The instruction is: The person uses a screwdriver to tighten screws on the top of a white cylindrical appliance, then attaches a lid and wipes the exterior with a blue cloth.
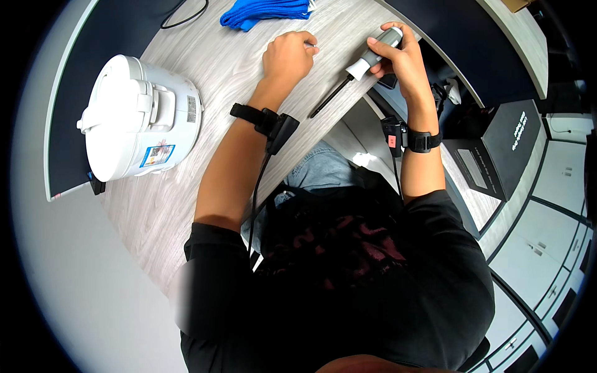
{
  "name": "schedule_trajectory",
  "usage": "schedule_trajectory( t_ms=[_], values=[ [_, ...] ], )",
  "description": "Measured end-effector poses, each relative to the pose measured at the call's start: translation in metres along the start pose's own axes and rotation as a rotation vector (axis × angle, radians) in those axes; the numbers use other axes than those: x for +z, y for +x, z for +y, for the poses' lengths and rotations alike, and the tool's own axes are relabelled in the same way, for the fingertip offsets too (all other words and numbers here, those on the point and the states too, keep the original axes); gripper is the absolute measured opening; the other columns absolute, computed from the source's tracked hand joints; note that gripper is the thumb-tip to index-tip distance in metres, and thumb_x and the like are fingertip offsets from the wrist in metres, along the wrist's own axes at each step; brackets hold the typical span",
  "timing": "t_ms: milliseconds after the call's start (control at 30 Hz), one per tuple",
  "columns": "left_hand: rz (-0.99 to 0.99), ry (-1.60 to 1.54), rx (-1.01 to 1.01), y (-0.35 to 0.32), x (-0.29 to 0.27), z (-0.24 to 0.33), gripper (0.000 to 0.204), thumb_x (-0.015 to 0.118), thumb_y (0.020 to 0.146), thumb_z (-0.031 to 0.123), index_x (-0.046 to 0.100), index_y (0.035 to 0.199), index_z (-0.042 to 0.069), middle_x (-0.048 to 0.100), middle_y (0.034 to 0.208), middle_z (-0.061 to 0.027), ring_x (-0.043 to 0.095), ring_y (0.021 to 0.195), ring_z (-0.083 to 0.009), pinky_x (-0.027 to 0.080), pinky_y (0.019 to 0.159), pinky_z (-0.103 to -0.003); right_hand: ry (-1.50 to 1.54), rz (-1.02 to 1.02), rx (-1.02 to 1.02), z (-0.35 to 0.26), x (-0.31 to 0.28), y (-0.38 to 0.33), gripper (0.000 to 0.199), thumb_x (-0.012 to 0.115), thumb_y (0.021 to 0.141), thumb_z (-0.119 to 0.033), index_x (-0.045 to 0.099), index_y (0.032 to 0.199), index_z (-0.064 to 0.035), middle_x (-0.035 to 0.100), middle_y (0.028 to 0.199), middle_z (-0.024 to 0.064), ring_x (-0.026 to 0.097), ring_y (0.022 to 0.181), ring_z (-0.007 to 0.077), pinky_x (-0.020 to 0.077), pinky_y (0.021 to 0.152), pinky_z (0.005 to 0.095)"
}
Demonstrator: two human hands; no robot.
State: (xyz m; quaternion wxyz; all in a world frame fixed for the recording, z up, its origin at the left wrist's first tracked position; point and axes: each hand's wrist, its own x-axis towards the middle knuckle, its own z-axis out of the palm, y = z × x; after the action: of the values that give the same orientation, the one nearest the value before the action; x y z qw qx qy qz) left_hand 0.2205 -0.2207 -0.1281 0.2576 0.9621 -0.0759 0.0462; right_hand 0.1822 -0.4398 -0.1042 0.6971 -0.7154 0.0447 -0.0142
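Note:
My right hand (407,65) holds a screwdriver (373,57) by its thick grey and white handle. Its dark shaft slants down and left over the table, tip toward me. To the left of it, my left hand (287,59) is closed above the table, its back turned up. A small pale bit of something shows at its fingertips, too little to name. Beyond the left hand lies a folded blue cloth (264,11). A white rice cooker (134,121) with its lid down stands at the left of the table.
The wood-grain table (217,81) is bordered by dark partition panels (81,68). A black cable (186,22) lies at the far left. Right of my arm stands a black box (497,152), with white cabinets (535,230) beyond. Straps with small black devices circle both my forearms, cables trailing.

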Motion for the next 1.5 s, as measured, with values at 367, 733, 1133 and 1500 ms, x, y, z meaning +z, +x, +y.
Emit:
schedule_trajectory(
  t_ms=[367,733,1133,1500],
  values=[
    [0.102,-0.613,-0.093,-0.067,-0.068,-0.040,0.010,0.075,0.087,0.006,0.073,0.095,0.001,0.074,0.079,-0.0027,0.062,0.069,-0.0053,0.047,0.060,-0.021,0.255,-0.046,-0.101,-0.001,0.021,0.001,0.043,0.075,0.089,-0.013,0.047,0.120,-0.0026,0.067,0.072,0.0113,0.068,0.054,0.0168,0.0529,0.046,0.0246],
    [0.321,-0.739,-0.293,-0.164,-0.109,-0.086,0.019,0.069,0.092,0.001,0.070,0.110,-0.002,0.076,0.097,-0.0100,0.068,0.083,-0.0095,0.052,0.071,-0.021,0.397,-0.151,-0.175,-0.002,0.104,-0.008,0.049,0.071,0.093,-0.015,0.037,0.124,0.0012,0.068,0.082,0.0188,0.072,0.062,0.0235,0.0605,0.057,0.0296],
    [0.374,-0.827,-0.292,-0.188,-0.116,-0.094,0.019,0.069,0.093,0.001,0.070,0.111,-0.004,0.075,0.098,-0.0105,0.070,0.088,-0.0119,0.054,0.075,-0.021,0.363,-0.173,-0.200,-0.007,0.141,-0.026,0.045,0.070,0.095,-0.015,0.040,0.125,-0.0014,0.069,0.088,0.0197,0.073,0.064,0.0259,0.0625,0.060,0.0328],
    [0.470,-0.787,-0.240,-0.189,-0.112,-0.093,0.016,0.071,0.092,0.003,0.071,0.107,-0.004,0.074,0.090,-0.0064,0.066,0.077,-0.0083,0.053,0.071,-0.020,0.372,-0.167,-0.235,-0.010,0.139,-0.029,0.051,0.071,0.093,-0.015,0.035,0.126,0.0025,0.069,0.085,0.0217,0.073,0.063,0.0260,0.0624,0.061,0.0332]
  ],
)
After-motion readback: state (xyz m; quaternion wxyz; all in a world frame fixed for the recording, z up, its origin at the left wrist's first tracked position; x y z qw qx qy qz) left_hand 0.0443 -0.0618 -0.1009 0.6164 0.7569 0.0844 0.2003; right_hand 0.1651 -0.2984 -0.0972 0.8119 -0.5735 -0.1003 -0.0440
